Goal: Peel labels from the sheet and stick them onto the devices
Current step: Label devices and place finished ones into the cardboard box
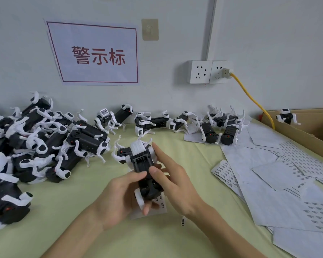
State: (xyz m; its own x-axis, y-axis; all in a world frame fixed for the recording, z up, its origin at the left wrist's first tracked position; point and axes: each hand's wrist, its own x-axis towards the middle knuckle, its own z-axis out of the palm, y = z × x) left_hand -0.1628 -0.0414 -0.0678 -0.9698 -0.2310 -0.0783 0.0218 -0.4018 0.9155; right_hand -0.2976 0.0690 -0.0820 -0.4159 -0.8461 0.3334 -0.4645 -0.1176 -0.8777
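Note:
A black-and-white robot-dog device [141, 161] lies belly-up at the table's centre, held between both hands. My left hand [119, 196] grips its near end from the left, thumb on top. My right hand [173, 180] touches it from the right, with the thumb pressing the black underside and the index finger stretched along its side. A small label sheet [159, 203] lies under the device and my fingers. One loose label [183, 220] lies on the table by my right wrist.
A heap of similar devices [35, 146] fills the left side. More devices [211, 125] line the wall. Label sheets [280, 183] spread over the right of the yellow-green table [63, 211]. A cardboard box [306, 131] and a yellow cable [250, 97] are at far right.

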